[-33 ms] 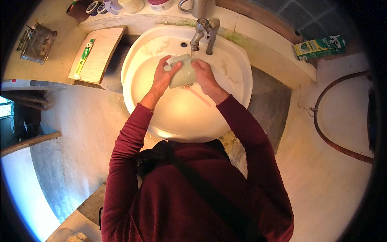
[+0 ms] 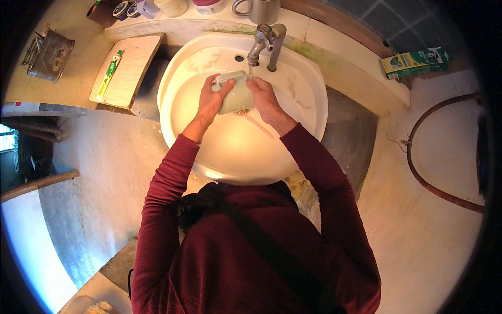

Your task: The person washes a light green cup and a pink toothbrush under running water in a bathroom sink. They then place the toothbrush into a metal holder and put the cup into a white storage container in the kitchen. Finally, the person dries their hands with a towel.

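Both my hands hold a pale green cup (image 2: pixel 235 98) over a white washbasin (image 2: pixel 314 99), just below the grey metal tap (image 2: pixel 266 37). My left hand (image 2: pixel 210 100) grips the cup's left side with fingers curled over its rim. On the right side my right hand (image 2: pixel 265 97) holds it as well. A thin stream of water falls from the tap onto the cup. A pink toothbrush (image 2: pixel 260 126) sticks out below the cup, toward my right wrist; which hand holds it is hidden.
A wooden board (image 2: pixel 133 68) with a green toothpaste tube (image 2: pixel 110 72) lies left of the basin. A metal mug (image 2: pixel 261 8) and jars stand on the ledge behind the tap. A green box (image 2: pixel 415 60) lies on the right ledge. A dark hose (image 2: pixel 418 170) curves across the floor.
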